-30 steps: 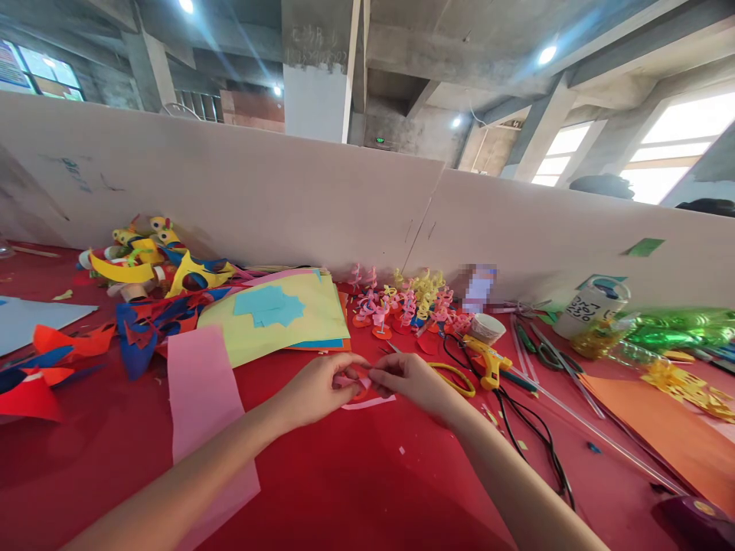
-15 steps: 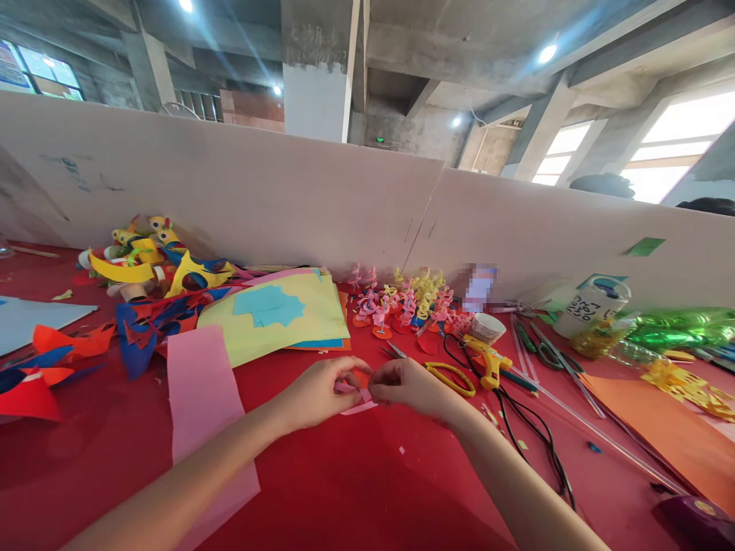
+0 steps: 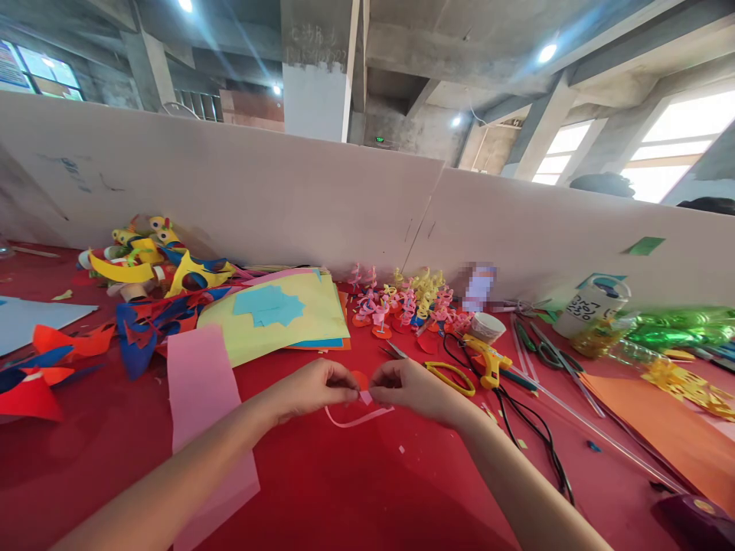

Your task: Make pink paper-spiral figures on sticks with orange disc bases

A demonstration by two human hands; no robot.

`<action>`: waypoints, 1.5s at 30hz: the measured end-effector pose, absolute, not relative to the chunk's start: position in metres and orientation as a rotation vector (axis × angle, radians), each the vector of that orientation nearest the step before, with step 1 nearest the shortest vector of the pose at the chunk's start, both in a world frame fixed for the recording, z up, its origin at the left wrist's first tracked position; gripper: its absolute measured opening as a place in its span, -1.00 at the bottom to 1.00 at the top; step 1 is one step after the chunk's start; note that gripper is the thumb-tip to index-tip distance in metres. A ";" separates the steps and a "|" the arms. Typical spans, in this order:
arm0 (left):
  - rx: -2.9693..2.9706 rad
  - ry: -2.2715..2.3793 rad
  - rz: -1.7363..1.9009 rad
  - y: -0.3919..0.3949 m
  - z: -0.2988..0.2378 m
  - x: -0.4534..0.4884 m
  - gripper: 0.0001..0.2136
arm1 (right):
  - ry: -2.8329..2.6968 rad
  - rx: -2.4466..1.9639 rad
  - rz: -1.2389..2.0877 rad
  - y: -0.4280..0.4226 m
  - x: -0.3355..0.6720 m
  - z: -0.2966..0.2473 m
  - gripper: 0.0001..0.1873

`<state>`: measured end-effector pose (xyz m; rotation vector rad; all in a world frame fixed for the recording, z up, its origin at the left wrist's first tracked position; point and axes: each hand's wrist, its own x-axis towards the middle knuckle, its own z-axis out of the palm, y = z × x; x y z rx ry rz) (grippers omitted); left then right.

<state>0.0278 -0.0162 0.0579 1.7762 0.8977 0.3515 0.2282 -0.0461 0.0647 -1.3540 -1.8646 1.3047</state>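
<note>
Both hands meet over the red table at the middle of the view. My left hand pinches a narrow pink paper strip between thumb and forefinger. Opposite it, my right hand pinches the same strip, whose small folded bit shows between the fingertips. A loose length of the strip curves below the hands. Just behind the fingertips shows a small orange-red paper disc; whether it is touched, I cannot tell. A wide sheet of pink paper lies beside my left forearm.
Yellow-handled scissors and a yellow glue gun with its black cable lie right of my right hand. Pink and yellow paper curls stand behind. Stacked coloured sheets lie left, orange paper right. A pale board closes the back.
The pink strip's free length has come out below my hands and now hangs in a curve. My left fingers have straightened somewhat, and more of the orange-red disc shows.
</note>
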 end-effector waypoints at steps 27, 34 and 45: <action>1.907 0.879 0.398 -0.024 0.071 0.035 -0.71 | -1.882 -1.391 1.342 -0.048 0.228 0.069 -0.90; 1.789 0.827 0.416 -0.021 0.063 0.034 -0.77 | -1.882 -1.372 1.342 -0.049 0.227 0.071 -0.90; 1.618 0.911 0.455 -0.022 0.064 0.035 -0.74 | -1.842 -1.408 1.304 -0.050 0.225 0.074 -0.84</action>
